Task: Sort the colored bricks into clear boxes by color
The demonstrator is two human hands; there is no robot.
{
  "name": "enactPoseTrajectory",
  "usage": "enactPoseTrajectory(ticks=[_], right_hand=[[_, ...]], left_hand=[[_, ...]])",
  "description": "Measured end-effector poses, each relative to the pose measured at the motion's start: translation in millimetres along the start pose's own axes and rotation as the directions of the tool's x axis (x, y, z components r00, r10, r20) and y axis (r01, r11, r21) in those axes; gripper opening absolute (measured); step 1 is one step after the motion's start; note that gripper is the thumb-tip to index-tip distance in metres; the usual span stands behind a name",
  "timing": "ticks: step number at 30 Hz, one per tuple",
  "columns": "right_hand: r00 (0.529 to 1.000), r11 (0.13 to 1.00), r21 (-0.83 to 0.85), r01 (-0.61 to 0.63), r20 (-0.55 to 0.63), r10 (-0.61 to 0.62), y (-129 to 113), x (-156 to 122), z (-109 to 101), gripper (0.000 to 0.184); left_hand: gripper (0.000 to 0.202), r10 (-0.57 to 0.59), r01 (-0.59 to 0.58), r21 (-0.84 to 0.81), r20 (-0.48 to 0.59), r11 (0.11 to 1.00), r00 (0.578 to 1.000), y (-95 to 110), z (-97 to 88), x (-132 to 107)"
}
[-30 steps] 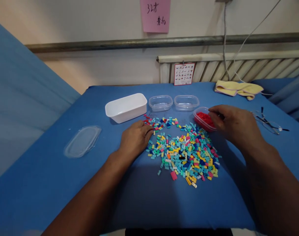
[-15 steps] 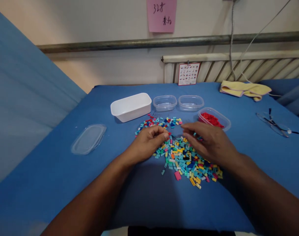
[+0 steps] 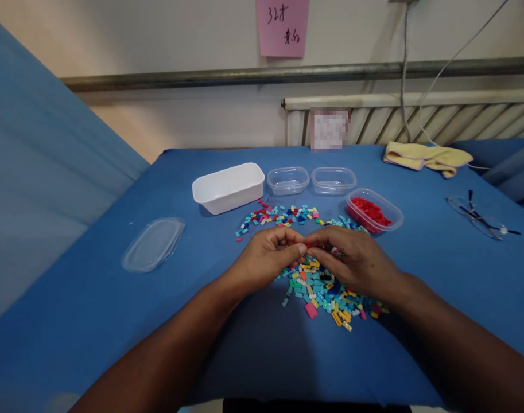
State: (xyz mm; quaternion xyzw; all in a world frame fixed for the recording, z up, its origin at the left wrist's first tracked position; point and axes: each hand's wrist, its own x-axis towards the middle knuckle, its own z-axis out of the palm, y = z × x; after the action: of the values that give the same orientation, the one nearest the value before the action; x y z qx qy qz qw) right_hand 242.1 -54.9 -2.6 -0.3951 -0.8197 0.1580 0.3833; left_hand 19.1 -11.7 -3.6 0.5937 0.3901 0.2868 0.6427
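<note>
Over the pile of small toy bricks (image 3: 319, 287), my two hands meet at the fingertips. My left hand (image 3: 268, 258) pinches a small red brick (image 3: 307, 245), mostly covered by the fingers. Thumb and forefinger of my right hand (image 3: 356, 255) close on the same spot from the other side. Whether there is one red piece or more between them I cannot tell. Behind the hands lies a looser band of mixed bricks (image 3: 283, 214). To the right, a clear container (image 3: 398, 220) holds many red bricks.
A white tub (image 3: 229, 198) stands at the back left, beside two clear containers (image 3: 288, 188). Clear lids (image 3: 152, 245) lie at the left. Eyeglasses (image 3: 481, 217) and a yellow cloth (image 3: 423, 156) rest at the right. A radiator (image 3: 460, 117) runs along the wall.
My right hand has moved left and down and its fingers have closed at the red brick. My left hand has shifted slightly right and down, so the fingertips now meet.
</note>
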Motion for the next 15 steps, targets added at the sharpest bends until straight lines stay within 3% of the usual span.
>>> enactPoseTrajectory(ticks=[7,10,13,15], right_hand=[[0.998,0.998,0.032,0.054,-0.012,-0.054,-0.7,1.5,-1.5,0.007],[0.997,0.993,-0.101,0.054,-0.058,-0.06,0.1,1.7,-17.8,0.008],[0.969,0.944,-0.32,-0.086,-0.248,0.004,12.8,-1.5,-45.5,0.01],[0.932,0.885,-0.411,-0.219,-0.356,0.066,28.0,-5.1,-63.3,0.015]], left_hand=[[0.033,-0.054,0.053,-0.149,-0.008,0.987,0.998,1.0,4.6,3.0],[0.032,-0.027,0.018,-0.128,-0.066,0.992,0.997,9.3,6.1,-2.2],[0.026,0.165,-0.177,-0.092,-0.12,0.98,0.979,29.1,6.5,-23.8],[0.023,0.342,-0.343,-0.124,-0.03,0.931,0.939,44.9,6.6,-44.0]])
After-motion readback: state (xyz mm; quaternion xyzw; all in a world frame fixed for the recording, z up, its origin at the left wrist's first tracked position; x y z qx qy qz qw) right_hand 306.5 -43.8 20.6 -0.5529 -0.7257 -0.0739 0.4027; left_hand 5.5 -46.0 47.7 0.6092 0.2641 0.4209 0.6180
